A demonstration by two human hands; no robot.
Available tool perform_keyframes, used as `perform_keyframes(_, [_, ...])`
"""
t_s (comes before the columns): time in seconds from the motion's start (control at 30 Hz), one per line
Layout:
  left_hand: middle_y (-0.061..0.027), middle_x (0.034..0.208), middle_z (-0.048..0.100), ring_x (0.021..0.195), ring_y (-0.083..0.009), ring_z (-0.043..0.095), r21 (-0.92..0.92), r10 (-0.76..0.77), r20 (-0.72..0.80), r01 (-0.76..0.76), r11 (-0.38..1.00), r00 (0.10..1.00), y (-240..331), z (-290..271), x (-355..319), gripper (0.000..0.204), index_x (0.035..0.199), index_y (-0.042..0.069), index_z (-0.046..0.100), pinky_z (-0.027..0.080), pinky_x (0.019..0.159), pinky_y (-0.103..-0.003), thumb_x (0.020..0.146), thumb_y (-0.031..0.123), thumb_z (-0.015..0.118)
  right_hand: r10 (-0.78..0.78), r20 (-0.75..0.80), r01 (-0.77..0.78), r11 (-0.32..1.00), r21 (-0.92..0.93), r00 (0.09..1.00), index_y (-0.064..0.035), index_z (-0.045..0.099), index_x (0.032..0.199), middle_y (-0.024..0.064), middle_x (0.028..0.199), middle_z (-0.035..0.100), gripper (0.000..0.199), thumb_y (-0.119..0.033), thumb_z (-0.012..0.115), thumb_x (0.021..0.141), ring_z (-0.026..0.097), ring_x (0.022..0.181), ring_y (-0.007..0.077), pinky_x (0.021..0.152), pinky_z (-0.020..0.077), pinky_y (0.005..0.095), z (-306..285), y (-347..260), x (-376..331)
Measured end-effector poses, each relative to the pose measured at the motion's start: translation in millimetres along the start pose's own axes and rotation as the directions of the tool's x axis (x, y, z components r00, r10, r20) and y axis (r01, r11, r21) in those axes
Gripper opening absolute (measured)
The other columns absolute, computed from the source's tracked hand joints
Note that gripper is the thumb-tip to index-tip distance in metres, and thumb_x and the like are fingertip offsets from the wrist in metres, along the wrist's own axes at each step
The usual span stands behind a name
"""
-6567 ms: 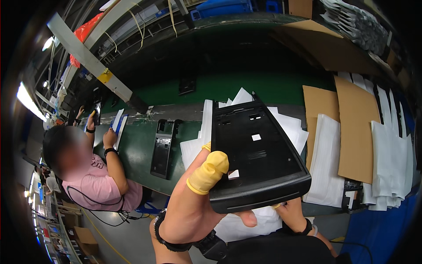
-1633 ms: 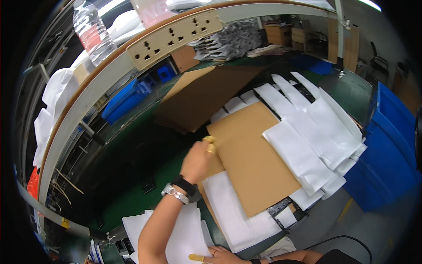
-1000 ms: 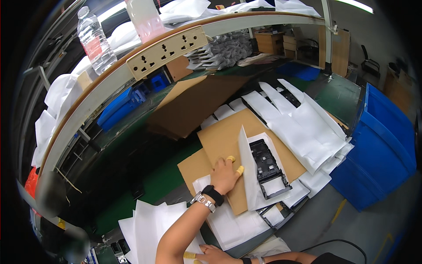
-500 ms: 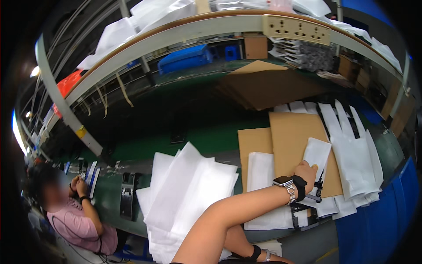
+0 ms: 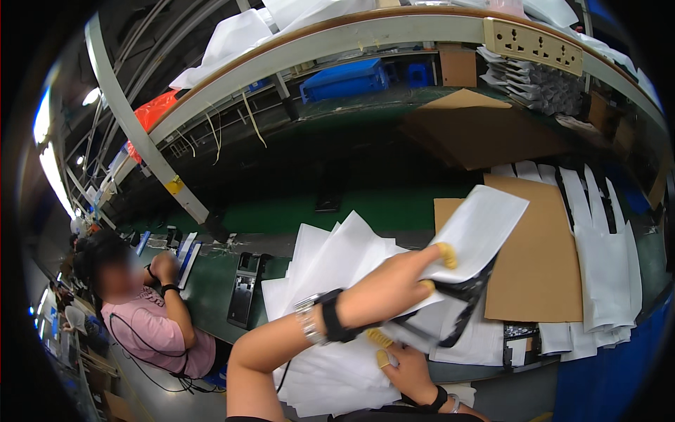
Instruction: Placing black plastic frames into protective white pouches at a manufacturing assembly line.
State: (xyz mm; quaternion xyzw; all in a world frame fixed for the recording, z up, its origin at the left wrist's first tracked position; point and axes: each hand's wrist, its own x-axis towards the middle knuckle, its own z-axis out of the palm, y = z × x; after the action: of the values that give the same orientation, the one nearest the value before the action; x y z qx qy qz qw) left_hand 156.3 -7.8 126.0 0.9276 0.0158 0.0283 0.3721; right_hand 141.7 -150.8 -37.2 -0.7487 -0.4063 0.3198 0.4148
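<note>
My left hand [image 5: 394, 281], with yellow finger cots and a dark wrist strap, grips a black plastic frame [image 5: 460, 320] with a white sheet [image 5: 481, 225] lying over it. Both are raised and tilted, and the frame is blurred. Lower down, my right hand [image 5: 411, 373] is at the near right edge of a fanned pile of white foam sleeves [image 5: 330, 383]. Its yellow-tipped thumb and finger appear to pinch a sleeve edge, partly behind the left arm and the frame.
A brown cardboard sheet [image 5: 531, 253] lies to the right, beside long white sleeves [image 5: 605, 267] holding dark parts. Left of the pile is a black housing [image 5: 245, 288]. A person in pink [image 5: 151, 323] works at far left. A shelf beam with a socket strip [image 5: 533, 46] spans overhead.
My left hand has lifted the black frame and white sheet off the cardboard and carried them left, toward the sleeve pile. My right hand now shows below. The view has shifted.
</note>
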Motion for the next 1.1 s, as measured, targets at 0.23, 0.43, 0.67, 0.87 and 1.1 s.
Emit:
perform_keyframes(0.23, [-0.0177,0.108,0.057,0.091,-0.0279,0.057,0.134,-0.433,-0.143,0.451,0.882,0.89,-43,-22,-118,0.04,0.117,0.002,0.053,0.044,0.082,-0.029,0.078,0.008,0.056,-0.374,-0.23,0.364,0.927,-0.085,0.898,-0.0056,0.062,0.104,0.0179,0.101,0.053,0.029,-0.017,0.062,0.077,0.05,0.098,0.0361,0.085,0.0403,0.0419,3,5,6])
perform_keyframes(0.43, [-0.0188,0.122,0.048,0.103,-0.032,0.052,0.456,0.064,-0.475,0.184,0.871,0.878,1,-30,-125,0.046,0.123,0.001,0.048,0.042,0.089,-0.036,0.086,0.026,0.057,-0.341,-0.204,0.326,0.94,-0.103,0.918,-0.0064,0.061,0.11,0.0181,0.101,0.052,0.034,-0.019,0.061,0.079,0.049,0.095,0.0348,0.083,0.0401,0.0411,3,7,8])
perform_keyframes(0.67, [-0.02,0.112,0.053,0.1,-0.0317,0.056,0.72,-0.061,-0.021,0.058,0.692,0.998,-12,-12,-115,0.036,0.111,0.002,0.052,0.049,0.081,-0.036,0.076,0.002,0.051,-0.352,-0.217,0.335,0.936,-0.11,0.911,-0.008,0.057,0.117,0.0207,0.096,0.05,0.039,-0.022,0.058,0.081,0.048,0.092,0.0365,0.082,0.0407,0.0421,6,9,8])
perform_keyframes(0.87, [-0.0159,0.099,0.054,0.071,-0.0243,0.06,0.807,-0.206,0.134,0.014,0.59,0.969,-106,-41,-95,0.049,0.123,0.012,0.047,0.053,0.056,-0.029,0.076,0.001,0.054,-0.325,-0.189,0.307,0.945,-0.115,0.927,-0.0014,0.056,0.116,0.0245,0.101,0.05,0.041,-0.024,0.058,0.081,0.048,0.096,0.0403,0.086,0.0401,0.0443,9,11,6])
perform_keyframes(1.1, [-0.0122,0.147,0.018,0.124,-0.0406,0.038,0.818,-0.144,0.393,-0.274,0.505,0.908,-82,-15,-68,0.061,0.124,0.027,0.05,0.057,0.058,-0.029,0.073,-0.006,0.055,-0.323,-0.22,0.311,0.946,-0.089,0.92,0.0023,0.04,0.128,0.0244,0.113,0.051,0.053,-0.022,0.055,0.083,0.047,0.104,0.0418,0.093,0.0365,0.0438,9,16,7])
